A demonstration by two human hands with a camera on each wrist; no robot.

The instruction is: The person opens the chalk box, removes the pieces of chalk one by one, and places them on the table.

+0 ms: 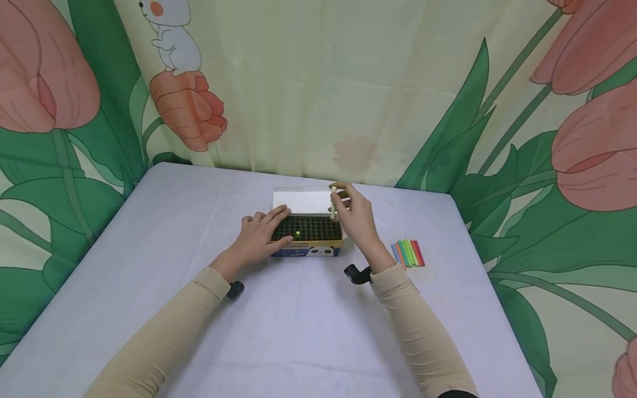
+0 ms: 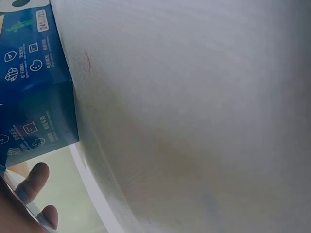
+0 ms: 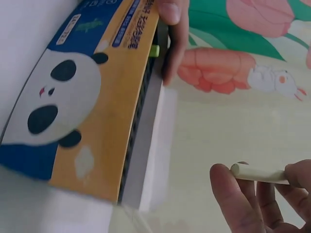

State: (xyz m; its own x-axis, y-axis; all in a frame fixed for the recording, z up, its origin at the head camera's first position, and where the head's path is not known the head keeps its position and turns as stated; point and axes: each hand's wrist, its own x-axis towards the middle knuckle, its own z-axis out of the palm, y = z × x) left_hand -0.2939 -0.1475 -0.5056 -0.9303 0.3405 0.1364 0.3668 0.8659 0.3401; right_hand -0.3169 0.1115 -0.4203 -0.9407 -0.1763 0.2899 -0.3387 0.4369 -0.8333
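Note:
A chalk box with a panda on its blue and yellow front lies on the table, its white lid folded back. Inside is a dark tray of holes, with one green chalk stick standing toward the left. My left hand rests across the box's left end, fingers spread, thumb at the front rim. Above the right end of the box, my right hand pinches a pale yellow chalk stick between thumb and fingers. The stick is upright in the head view.
Right of the box, several coloured chalk sticks lie side by side on the white tablecloth. A curtain printed with tulips and a rabbit hangs behind the table's far edge. Dark wrist-worn devices stick out by both wrists.

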